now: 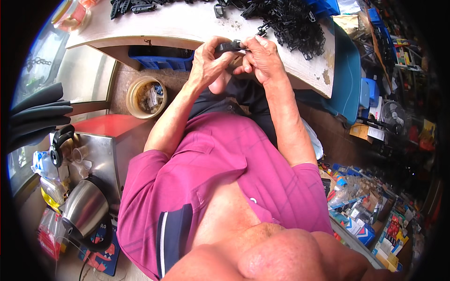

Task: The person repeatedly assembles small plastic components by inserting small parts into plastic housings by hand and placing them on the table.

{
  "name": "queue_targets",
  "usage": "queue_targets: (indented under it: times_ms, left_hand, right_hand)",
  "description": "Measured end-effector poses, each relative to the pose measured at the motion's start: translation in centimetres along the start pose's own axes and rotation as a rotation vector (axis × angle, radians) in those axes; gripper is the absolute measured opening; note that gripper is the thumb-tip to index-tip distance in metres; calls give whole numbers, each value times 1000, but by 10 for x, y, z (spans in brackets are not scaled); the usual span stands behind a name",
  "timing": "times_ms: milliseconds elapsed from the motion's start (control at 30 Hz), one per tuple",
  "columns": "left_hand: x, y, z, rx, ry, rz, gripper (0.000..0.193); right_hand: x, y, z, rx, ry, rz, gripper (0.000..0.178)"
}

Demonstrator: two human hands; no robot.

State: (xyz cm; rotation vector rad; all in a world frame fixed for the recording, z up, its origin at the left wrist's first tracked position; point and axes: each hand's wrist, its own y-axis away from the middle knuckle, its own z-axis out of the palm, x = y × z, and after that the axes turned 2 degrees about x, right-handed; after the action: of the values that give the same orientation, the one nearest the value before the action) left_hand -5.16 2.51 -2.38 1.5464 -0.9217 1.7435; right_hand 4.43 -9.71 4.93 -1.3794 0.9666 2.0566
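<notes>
At twelve o'clock, in front of the table's near edge, a small dark black plastic part [229, 46], held up between two bare hands. On its nine o'clock side, the left hand [206, 63], nearly closed, thumb and forefinger pinched on the part, other fingers curled. On its three o'clock side, the right hand [265, 58], thumb and forefinger pressed together at the part's other end, remaining fingers loosely bent. Too small to tell any finer detail of the part. Beyond, across the top, a pale, worn wooden table [187, 25] with a curved-looking edge. On it at one o'clock, a tangled heap of black plastic pieces [297, 30]; at eleven, near the far edge, a few ridged black plastic strips [129, 7]; between ten and eleven, a clear round jar [70, 18]. Under the table at eleven, a blue plastic crate [164, 61]. On the floor at ten, a round cream bucket [133, 99] with litter inside. At two, a teal plastic chair [349, 77]. At nine, a red-topped metal cabinet [110, 124]; at eight, a silver steel kettle [86, 208]. Filling the centre, a magenta short-sleeved shirt [211, 150]; at four, crowded small boxes and packets [365, 225].
</notes>
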Motion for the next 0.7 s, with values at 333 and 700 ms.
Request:
queue_targets:
  times_ms: [333, 700]
  left_hand:
    - [4, 2, -2, -78, -295, 151, 30]
    - [6, 4, -4, -78, -335, 153, 29]
  right_hand:
    - [3, 0, -4, 7, 68, 80, 19]
    - [5, 2, -4, 23, 103, 106, 20]
